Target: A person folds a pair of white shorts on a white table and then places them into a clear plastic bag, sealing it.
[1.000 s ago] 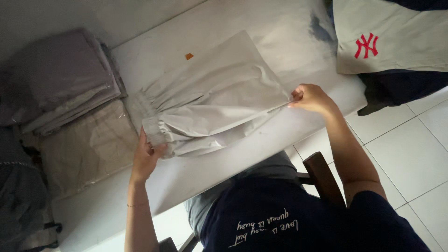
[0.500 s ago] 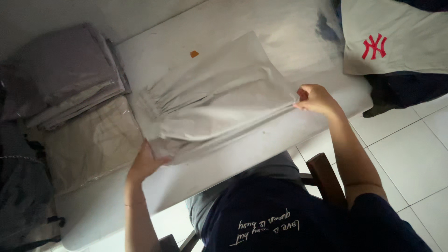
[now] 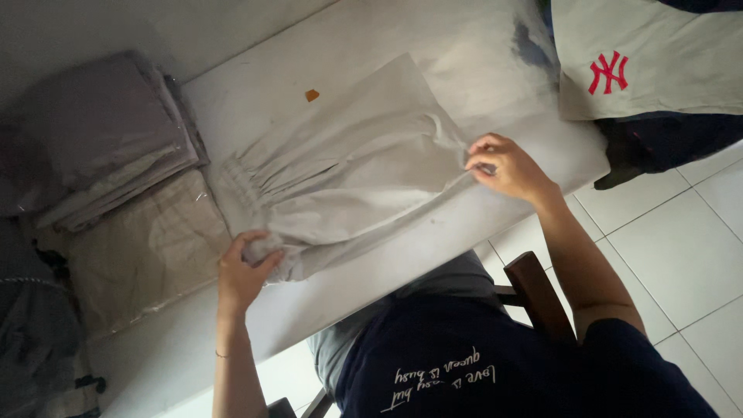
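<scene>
A light grey garment with a gathered elastic waistband (image 3: 348, 178) lies flat on the white table (image 3: 255, 101). My left hand (image 3: 244, 271) grips its near waistband corner at the left. My right hand (image 3: 507, 166) pinches the garment's near edge at the right end, where the cloth bunches slightly. Both hands hold the same near edge, with the rest of the cloth spread away from me.
A stack of folded grey cloths (image 3: 101, 139) sits at the table's left, above a clear-wrapped beige bundle (image 3: 147, 248). A beige and dark garment with a red emblem (image 3: 642, 62) lies at the right end. A small orange scrap (image 3: 312, 95) is on the table. A wooden chair (image 3: 534, 290) is under me.
The left hand slid along the waistband corner and took a fuller grip. The right hand stayed on the far end of the near edge. The cloth lies flatter.
</scene>
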